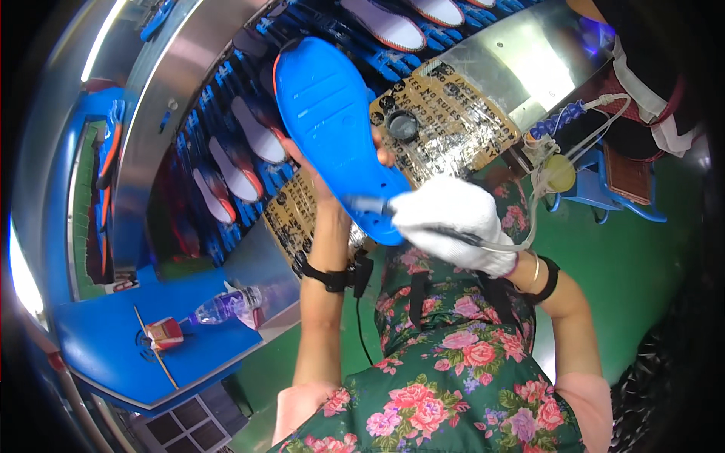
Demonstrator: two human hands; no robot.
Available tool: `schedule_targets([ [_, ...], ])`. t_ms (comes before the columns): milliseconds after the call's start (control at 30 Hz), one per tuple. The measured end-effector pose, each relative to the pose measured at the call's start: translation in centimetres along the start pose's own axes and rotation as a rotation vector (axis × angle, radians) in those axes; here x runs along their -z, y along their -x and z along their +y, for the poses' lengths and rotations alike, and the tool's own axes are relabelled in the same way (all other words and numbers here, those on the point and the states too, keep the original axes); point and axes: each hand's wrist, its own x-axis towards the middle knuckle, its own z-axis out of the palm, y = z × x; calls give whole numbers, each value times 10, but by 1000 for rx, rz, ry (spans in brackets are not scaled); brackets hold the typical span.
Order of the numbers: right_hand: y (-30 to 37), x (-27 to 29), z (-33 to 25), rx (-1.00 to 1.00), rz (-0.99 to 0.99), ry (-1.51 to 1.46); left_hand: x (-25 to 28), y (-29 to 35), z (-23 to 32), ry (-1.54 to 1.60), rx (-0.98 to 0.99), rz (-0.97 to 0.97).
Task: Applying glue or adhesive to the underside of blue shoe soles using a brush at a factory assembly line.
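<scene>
My left hand [316,170] grips a blue shoe sole [321,113] from behind, fingertips showing at its right edge. The sole is tilted, toe end up and away from me, with an orange rim at the upper left and small holes near the heel. My right hand [449,219], in a white knit glove, is closed around a thin dark brush [368,204] with a tube running back along the wrist. Its blurred tip lies at the sole's heel. Most of the left palm is hidden behind the sole.
Beyond my hands, a curved metal-edged rack carries white-topped soles [377,23] on blue holders. A taped brown board [453,113] bears a dark round cup [402,126]. On the right are a blue jointed hose [557,121] and a stool [630,175]; a bottle [226,306] lies on the blue table [98,332].
</scene>
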Motion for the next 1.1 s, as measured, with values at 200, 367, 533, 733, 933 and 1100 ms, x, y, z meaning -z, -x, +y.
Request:
schedule_targets([
  [200,27,-18,-5,79,-121,14,12,-11,9,26,129,11],
  [367,13,-8,-1,64,-177,7,6,-12,11,35,299,-5],
  [533,24,-14,-7,104,-258,48,12,-21,15,-220,442,67],
  [733,9,-10,6,1,-260,-21,-4,-22,14,-510,490,234],
  [933,19,-3,14,-475,-134,-291,17,-22,13,-290,487,298],
  [1100,31,2,23,-942,309,-941,54,8,-14,-157,-22,334],
])
